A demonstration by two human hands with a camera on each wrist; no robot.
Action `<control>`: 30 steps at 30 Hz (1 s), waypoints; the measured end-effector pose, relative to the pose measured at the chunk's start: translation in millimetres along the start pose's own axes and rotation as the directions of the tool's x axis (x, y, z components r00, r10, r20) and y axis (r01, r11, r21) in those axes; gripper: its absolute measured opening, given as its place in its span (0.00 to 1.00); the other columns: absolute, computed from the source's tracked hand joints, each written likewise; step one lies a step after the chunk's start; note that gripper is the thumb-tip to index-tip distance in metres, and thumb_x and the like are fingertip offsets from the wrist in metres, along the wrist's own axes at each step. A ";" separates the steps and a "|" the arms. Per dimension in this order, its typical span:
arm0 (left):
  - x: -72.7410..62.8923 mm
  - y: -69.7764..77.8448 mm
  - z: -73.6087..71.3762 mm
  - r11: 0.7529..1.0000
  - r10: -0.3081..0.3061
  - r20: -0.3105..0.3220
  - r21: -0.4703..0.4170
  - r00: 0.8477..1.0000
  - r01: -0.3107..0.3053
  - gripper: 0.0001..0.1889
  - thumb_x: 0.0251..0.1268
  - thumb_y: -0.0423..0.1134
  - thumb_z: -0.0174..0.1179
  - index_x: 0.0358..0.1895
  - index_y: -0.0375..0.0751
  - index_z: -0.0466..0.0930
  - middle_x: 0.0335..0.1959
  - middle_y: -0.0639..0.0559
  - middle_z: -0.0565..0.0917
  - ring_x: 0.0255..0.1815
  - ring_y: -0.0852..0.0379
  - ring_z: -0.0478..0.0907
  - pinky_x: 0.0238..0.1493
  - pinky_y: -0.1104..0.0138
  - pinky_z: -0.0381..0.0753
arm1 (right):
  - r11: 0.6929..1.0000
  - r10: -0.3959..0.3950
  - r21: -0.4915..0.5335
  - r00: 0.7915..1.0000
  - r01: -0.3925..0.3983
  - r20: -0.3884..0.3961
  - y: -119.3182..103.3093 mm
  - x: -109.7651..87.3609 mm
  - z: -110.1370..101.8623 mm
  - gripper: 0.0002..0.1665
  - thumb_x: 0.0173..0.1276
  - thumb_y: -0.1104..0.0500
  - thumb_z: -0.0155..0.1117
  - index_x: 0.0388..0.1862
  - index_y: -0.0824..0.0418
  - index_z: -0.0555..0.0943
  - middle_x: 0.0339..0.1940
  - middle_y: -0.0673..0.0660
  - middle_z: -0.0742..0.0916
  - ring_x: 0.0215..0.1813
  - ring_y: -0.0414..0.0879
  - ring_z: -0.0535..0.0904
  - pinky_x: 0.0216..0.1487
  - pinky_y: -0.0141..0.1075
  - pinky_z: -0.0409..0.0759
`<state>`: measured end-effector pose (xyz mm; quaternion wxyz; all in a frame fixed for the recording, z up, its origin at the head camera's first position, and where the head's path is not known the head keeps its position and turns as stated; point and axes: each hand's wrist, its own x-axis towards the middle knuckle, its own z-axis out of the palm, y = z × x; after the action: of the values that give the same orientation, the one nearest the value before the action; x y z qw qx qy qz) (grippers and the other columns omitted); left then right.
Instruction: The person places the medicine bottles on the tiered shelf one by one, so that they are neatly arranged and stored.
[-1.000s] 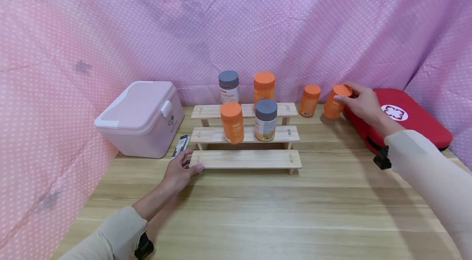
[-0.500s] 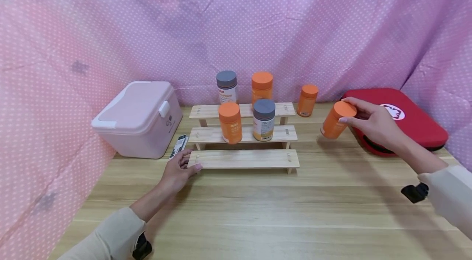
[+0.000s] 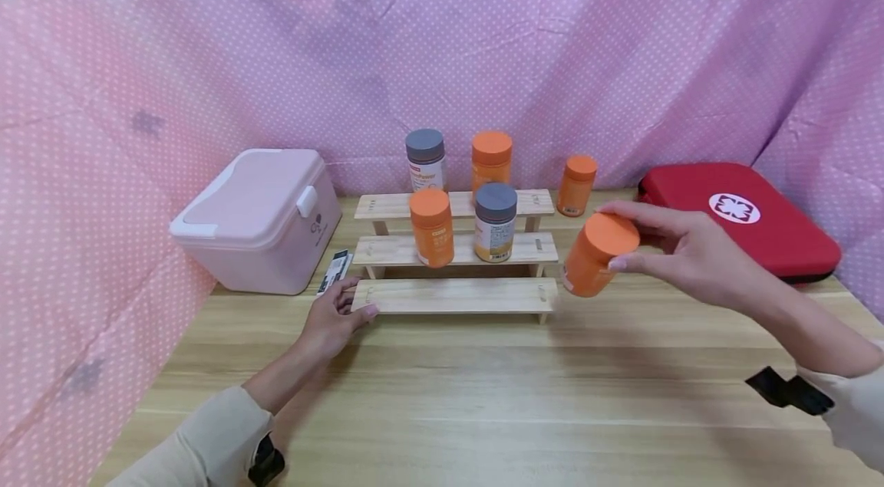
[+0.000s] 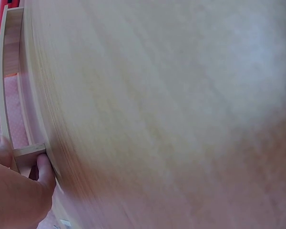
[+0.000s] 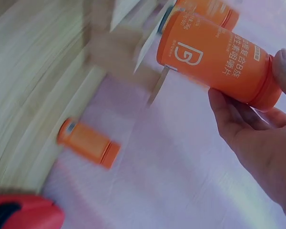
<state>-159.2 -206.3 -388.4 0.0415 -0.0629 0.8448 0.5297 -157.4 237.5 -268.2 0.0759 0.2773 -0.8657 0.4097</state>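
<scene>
My right hand (image 3: 691, 257) grips an orange supplement bottle (image 3: 588, 261) by its cap, tilted, just right of the wooden three-step rack (image 3: 456, 297). The right wrist view shows the bottle's printed label (image 5: 214, 57), with thumb and fingers around the cap. At the rack's front left end, my left hand (image 3: 333, 324) holds the lowest step, thumb on top; in the left wrist view its fingers (image 4: 45, 171) curl under by the leg. On the middle step stand an orange bottle (image 3: 432, 230) and a grey-capped bottle (image 3: 496, 225). A grey-capped bottle (image 3: 425, 159) and an orange-capped bottle (image 3: 492, 157) occupy the top step.
Another orange bottle (image 3: 576, 186) stands on the table right of the rack. A red first-aid case (image 3: 780, 241) lies at the far right. To the left sit a pale pink lidded box (image 3: 265, 222) and a small flat packet (image 3: 336, 271). Pink dotted cloth (image 3: 483, 34) hangs behind.
My right hand has carried the orange bottle away from beside the red case, leftward and nearer, toward the rack's right end. The left hand has kept its hold on the rack.
</scene>
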 end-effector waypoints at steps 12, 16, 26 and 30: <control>1.5 -0.5 0.0 1.000 -0.002 0.000 0.002 1.000 0.002 0.35 0.62 0.33 0.64 0.70 0.33 0.59 0.58 0.35 0.76 0.57 0.45 0.75 0.58 0.60 0.75 | 0.984 -0.089 0.163 0.989 0.070 0.117 -40.3 39.2 75.4 0.38 0.54 0.60 0.76 0.65 0.59 0.74 0.53 0.52 0.82 0.49 0.42 0.80 0.50 0.32 0.81; 1.4 -0.6 0.2 1.000 0.006 -0.005 0.006 1.000 -0.006 0.34 0.62 0.32 0.64 0.70 0.32 0.59 0.57 0.34 0.77 0.56 0.46 0.76 0.56 0.62 0.76 | 0.965 -0.096 0.257 0.986 0.058 0.135 -50.7 53.0 108.5 0.37 0.53 0.60 0.77 0.63 0.59 0.76 0.50 0.52 0.83 0.46 0.43 0.80 0.48 0.38 0.82; 0.9 0.4 1.9 1.000 -0.017 -0.017 0.004 1.000 0.017 0.34 0.61 0.32 0.64 0.69 0.34 0.61 0.57 0.35 0.77 0.56 0.46 0.75 0.57 0.61 0.75 | 0.941 -0.044 0.339 0.988 -0.009 0.148 -58.9 74.0 156.7 0.34 0.51 0.58 0.78 0.59 0.59 0.78 0.47 0.51 0.84 0.45 0.43 0.80 0.47 0.39 0.82; 1.2 0.7 1.8 1.000 -0.020 -0.018 0.003 1.000 0.020 0.34 0.62 0.32 0.64 0.69 0.34 0.61 0.58 0.35 0.77 0.57 0.46 0.75 0.58 0.60 0.75 | 0.959 -0.010 0.282 0.986 -0.038 0.165 -58.2 74.5 164.0 0.33 0.52 0.56 0.78 0.58 0.57 0.78 0.45 0.49 0.84 0.43 0.42 0.80 0.46 0.38 0.81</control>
<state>-160.5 -204.4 -388.8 0.0391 -0.0761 0.8453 0.5274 -172.3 53.4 -309.7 -0.0397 0.3121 -0.8030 0.5061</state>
